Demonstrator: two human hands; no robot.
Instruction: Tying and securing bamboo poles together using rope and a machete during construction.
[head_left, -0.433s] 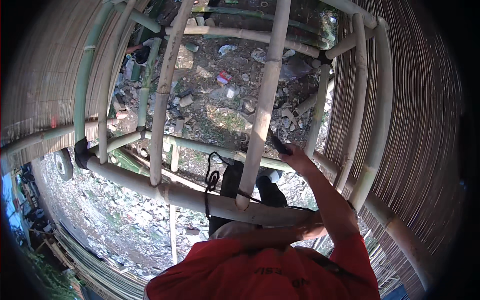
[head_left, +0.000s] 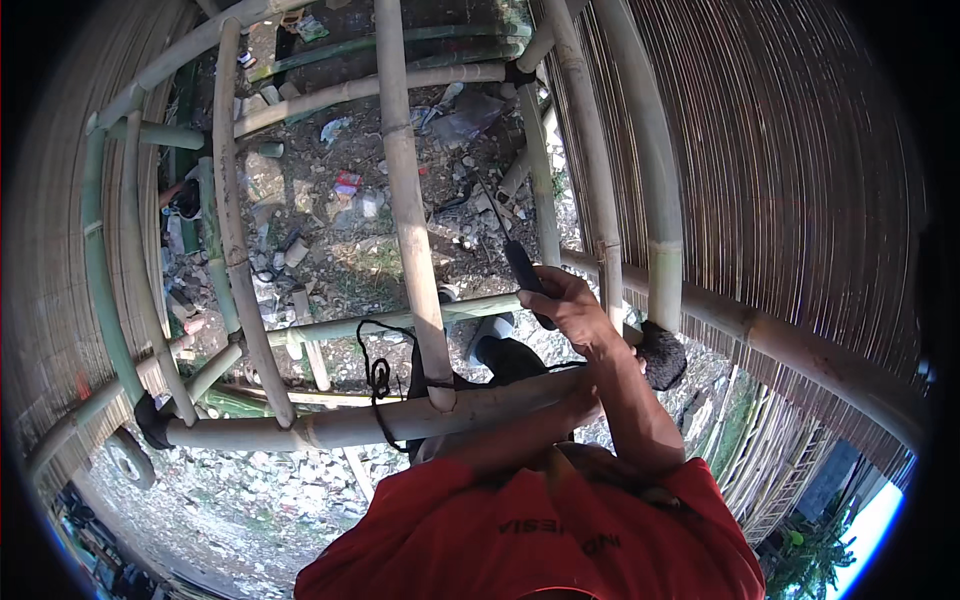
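My right hand point(head_left: 568, 308) is closed round the black handle of a tool with a thin, narrow blade point(head_left: 522, 265). Its blade points away from me, over the ground. Crossing under my right forearm, my left hand point(head_left: 586, 402) lies at the right end of the near bamboo beam point(head_left: 480, 408). The right forearm hides its fingers. Just right of my wrists, dark fibre binding point(head_left: 660, 356) wraps the corner joint. A loose black cord point(head_left: 380, 378) hangs in loops from the beam, left of an upright bamboo pole point(head_left: 408, 190).
Bamboo poles frame the space, with a slatted screen point(head_left: 780, 170) at right and another screen point(head_left: 60, 190) at left. A green cross pole point(head_left: 350, 325) runs beyond the near beam. Rubble and litter point(head_left: 350, 215) cover the ground below. A grey ring-shaped object point(head_left: 130, 458) is at lower left.
The view has swung right, showing the bound corner joint. My right hand with the black-handled tool has drawn nearer to me, and its thin blade shows more plainly.
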